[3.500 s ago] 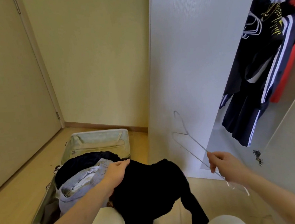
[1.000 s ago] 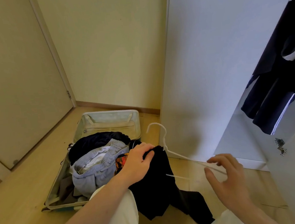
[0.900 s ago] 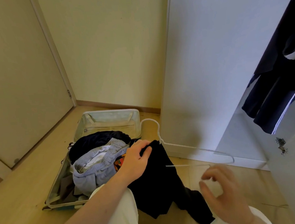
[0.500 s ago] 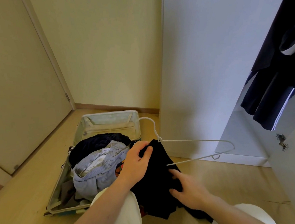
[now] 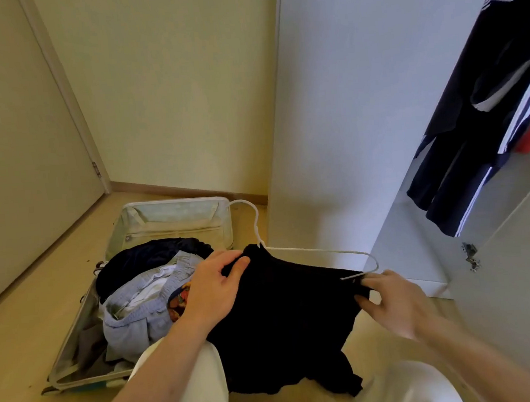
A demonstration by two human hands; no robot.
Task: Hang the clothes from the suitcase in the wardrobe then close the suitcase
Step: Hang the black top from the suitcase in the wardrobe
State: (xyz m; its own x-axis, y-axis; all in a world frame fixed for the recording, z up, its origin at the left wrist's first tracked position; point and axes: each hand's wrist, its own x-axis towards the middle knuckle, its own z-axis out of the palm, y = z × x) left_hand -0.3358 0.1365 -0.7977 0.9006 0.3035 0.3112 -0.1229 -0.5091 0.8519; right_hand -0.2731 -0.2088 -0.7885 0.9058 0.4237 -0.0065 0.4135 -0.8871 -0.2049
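My left hand (image 5: 215,290) grips the limp black garment (image 5: 284,321) at its collar, my right hand (image 5: 394,305) seemingly pinches its shoulder over the light wire hanger (image 5: 319,253).

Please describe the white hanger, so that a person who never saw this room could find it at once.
Look at the open suitcase on the floor beside the white wardrobe door. Just right of it, both hands stretch a black garment; the thin white hanger sticks out of its top, hook upward, unlike the hangers inside the wardrobe.
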